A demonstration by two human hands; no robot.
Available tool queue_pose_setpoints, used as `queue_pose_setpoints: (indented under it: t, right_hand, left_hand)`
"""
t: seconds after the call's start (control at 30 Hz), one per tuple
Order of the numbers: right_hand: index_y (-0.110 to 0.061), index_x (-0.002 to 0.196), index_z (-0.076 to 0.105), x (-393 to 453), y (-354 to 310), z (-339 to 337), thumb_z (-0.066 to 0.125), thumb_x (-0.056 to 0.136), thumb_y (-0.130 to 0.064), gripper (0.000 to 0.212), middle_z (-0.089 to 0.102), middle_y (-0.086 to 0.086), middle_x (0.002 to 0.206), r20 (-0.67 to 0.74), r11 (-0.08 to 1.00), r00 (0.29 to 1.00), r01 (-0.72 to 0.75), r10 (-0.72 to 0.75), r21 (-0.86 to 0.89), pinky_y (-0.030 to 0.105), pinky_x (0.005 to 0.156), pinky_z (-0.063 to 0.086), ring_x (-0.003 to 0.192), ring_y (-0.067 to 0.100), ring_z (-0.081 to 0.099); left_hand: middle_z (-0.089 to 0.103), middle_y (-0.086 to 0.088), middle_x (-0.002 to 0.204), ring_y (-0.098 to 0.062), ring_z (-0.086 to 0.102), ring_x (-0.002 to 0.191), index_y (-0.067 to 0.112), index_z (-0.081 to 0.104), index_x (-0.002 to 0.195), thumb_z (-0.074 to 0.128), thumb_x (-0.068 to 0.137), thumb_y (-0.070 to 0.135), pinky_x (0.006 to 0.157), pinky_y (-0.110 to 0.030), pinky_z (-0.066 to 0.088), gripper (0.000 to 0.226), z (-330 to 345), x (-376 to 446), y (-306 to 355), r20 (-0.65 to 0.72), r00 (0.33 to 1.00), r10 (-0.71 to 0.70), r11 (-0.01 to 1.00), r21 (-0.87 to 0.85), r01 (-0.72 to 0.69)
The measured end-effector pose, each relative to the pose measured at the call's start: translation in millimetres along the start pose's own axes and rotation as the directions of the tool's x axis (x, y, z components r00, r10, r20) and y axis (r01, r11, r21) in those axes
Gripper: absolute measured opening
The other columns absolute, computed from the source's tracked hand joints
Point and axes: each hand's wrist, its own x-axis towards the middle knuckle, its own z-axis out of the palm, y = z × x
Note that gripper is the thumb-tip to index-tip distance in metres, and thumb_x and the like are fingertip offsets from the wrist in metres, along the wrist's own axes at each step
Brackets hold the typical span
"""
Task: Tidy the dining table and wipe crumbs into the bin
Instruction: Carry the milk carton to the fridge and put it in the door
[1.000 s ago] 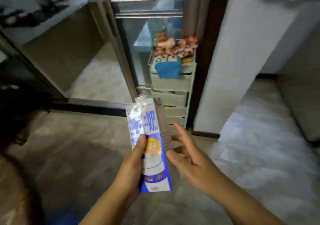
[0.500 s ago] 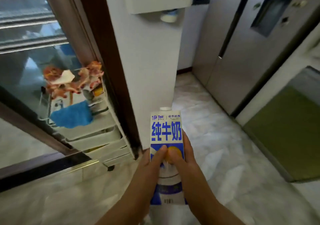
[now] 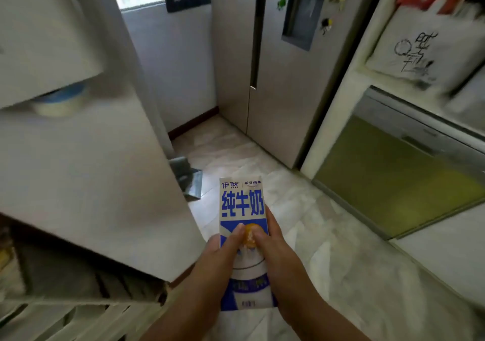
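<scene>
Gripping a tall rectangular milk carton (image 3: pixel 242 225), both hands.

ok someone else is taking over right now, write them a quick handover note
Left hand: closed around the left side of the milk carton, thumb on the front.
Right hand: closed around the carton's right side, thumb on the front.
Carton: held upright at waist height over the tiled floor, facing the fridge, whose doors are shut.
Done: the carton is off the table and has been carried into the kitchen.
Left: probably free one hand, open the fridge and put the carton away. The dining table, crumbs and bin are out of view, so their state cannot be told.
</scene>
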Motion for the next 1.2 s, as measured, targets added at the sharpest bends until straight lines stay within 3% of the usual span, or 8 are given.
queue_pose_setpoints:
  t: [0.2, 0.3, 0.4, 0.53, 0.67, 0.77, 0.87, 1.2]
  right_hand:
    - [-0.054, 0.124, 0.046, 109.7, -77.7, -81.8, 0.046, 0.101, -0.026, 0.037, 0.072, -0.009, 0.111, 0.053, 0.999, 0.998, 0.038, -0.038, 0.018, 0.041, 0.088, 0.058, 0.098, 0.017, 0.072]
    - [-0.048, 0.14, 0.037, 144.3, -114.4, -109.7, 0.047, 0.1, -0.031, 0.045, 0.07, -0.007, 0.118, 0.09, 1.0, 0.996, 0.029, -0.03, 0.011, 0.041, 0.089, 0.058, 0.1, 0.016, 0.071]
    - [-0.047, 0.145, 0.03, 183.8, -148.4, -138.9, 0.047, 0.1, -0.033, 0.05, 0.068, -0.006, 0.12, 0.113, 0.999, 0.993, 0.031, -0.033, 0.015, 0.04, 0.089, 0.058, 0.101, 0.016, 0.071]
    - [-0.049, 0.143, 0.031, 229.6, -178.5, -164.4, 0.046, 0.1, -0.034, 0.048, 0.07, -0.007, 0.117, 0.126, 1.0, 0.992, 0.029, -0.03, 0.007, 0.033, 0.08, 0.059, 0.098, 0.015, 0.072]
    - [-0.051, 0.14, 0.034, 277.0, -199.3, -178.8, 0.044, 0.1, -0.033, 0.045, 0.071, -0.011, 0.111, 0.104, 0.999, 0.994, 0.046, -0.045, -0.006, 0.027, 0.073, 0.059, 0.094, 0.012, 0.072]
    - [-0.047, 0.141, 0.035, 317.2, -214.3, -182.9, 0.045, 0.099, -0.032, 0.045, 0.073, -0.014, 0.102, 0.09, 0.998, 0.994, 0.057, -0.055, -0.027, 0.023, 0.066, 0.058, 0.089, 0.01, 0.073]
    - [-0.043, 0.143, 0.036, 358.7, -232.7, -178.4, 0.046, 0.099, -0.032, 0.046, 0.072, -0.011, 0.108, 0.103, 0.996, 0.993, 0.069, -0.064, -0.047, 0.024, 0.069, 0.058, 0.092, 0.01, 0.072]
    - [-0.039, 0.142, 0.035, 544.5, -336.2, -126.6, 0.048, 0.1, -0.026, 0.047, 0.07, -0.004, 0.118, 0.218, 0.97, 0.969, 0.161, -0.12, -0.181, 0.026, 0.078, 0.058, 0.1, 0.014, 0.071]
  left_hand:
    - [0.078, -0.004, 0.088, -0.023, 0.076, 0.079, 0.022, 0.064, 0.11, 0.059, 0.089, 0.044, 0.07, -0.039, 0.06, 0.031, 95.0, 96.0, 76.2, -0.045, 0.998, 0.053, 0.997, 0.054, -0.05]
    - [0.078, -0.004, 0.089, -0.025, 0.076, 0.082, 0.021, 0.063, 0.11, 0.06, 0.089, 0.044, 0.079, -0.046, 0.06, 0.031, 131.2, 125.7, 108.7, -0.059, 0.998, 0.036, 0.998, 0.049, -0.033]
    - [0.078, -0.001, 0.082, -0.021, 0.076, 0.073, 0.021, 0.061, 0.108, 0.058, 0.088, 0.044, 0.064, -0.034, 0.059, 0.031, 165.9, 161.8, 141.8, -0.069, 0.997, 0.045, 0.995, 0.088, -0.039]
    - [0.078, -0.002, 0.086, -0.022, 0.076, 0.077, 0.022, 0.061, 0.109, 0.06, 0.083, 0.048, 0.071, -0.038, 0.059, 0.037, 195.2, 202.2, 173.8, -0.057, 0.997, 0.053, 0.995, 0.089, -0.048]
    - [0.078, -0.004, 0.091, -0.025, 0.076, 0.083, 0.021, 0.061, 0.113, 0.061, 0.087, 0.045, 0.081, -0.046, 0.06, 0.035, 211.1, 246.3, 200.6, -0.057, 0.997, 0.052, 0.996, 0.073, -0.048]
    - [0.078, -0.002, 0.09, -0.023, 0.076, 0.081, 0.022, 0.061, 0.113, 0.06, 0.089, 0.046, 0.075, -0.04, 0.06, 0.034, 217.1, 282.7, 223.2, -0.061, 0.997, 0.055, 0.996, 0.075, -0.051]
    - [0.078, -0.004, 0.089, -0.023, 0.076, 0.079, 0.019, 0.061, 0.113, 0.061, 0.088, 0.047, 0.069, -0.036, 0.059, 0.037, 215.4, 319.6, 247.6, -0.063, 0.996, 0.069, 0.996, 0.054, -0.066]
    - [0.078, -0.008, 0.092, -0.028, 0.075, 0.083, 0.018, 0.064, 0.11, 0.06, 0.089, 0.042, 0.08, -0.046, 0.059, 0.033, 183.4, 460.3, 391.9, 0.004, 0.991, 0.137, 0.984, -0.118, -0.135]
